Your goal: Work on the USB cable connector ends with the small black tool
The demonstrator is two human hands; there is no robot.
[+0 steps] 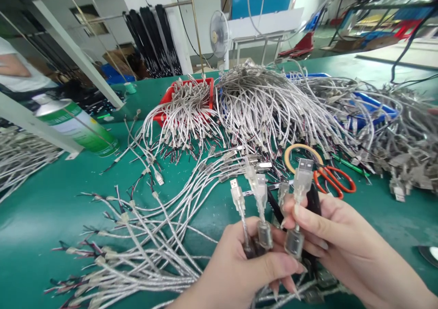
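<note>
My left hand (253,259) is closed around several clear-jacketed USB cables (263,199), their metal plugs pointing up and a dark cylinder on each cord below the plug. Between thumb and fingers, my right hand (328,231) pinches one USB cable (303,176) just under its plug. A black handle-like object (313,204) also sits in the right hand, partly hidden by the fingers; its kind does not show. Under and left of the hands lies a spread of silver braided cables (164,236) with bare wire ends to the left.
Behind are a red bin (211,94) and blue bins (376,104) heaped with cables. Orange-handled scissors (342,181) and a tape roll (289,156) lie beyond my right hand. A green spray can (82,126) leans by a white post (77,53). A person (20,71) is at far left.
</note>
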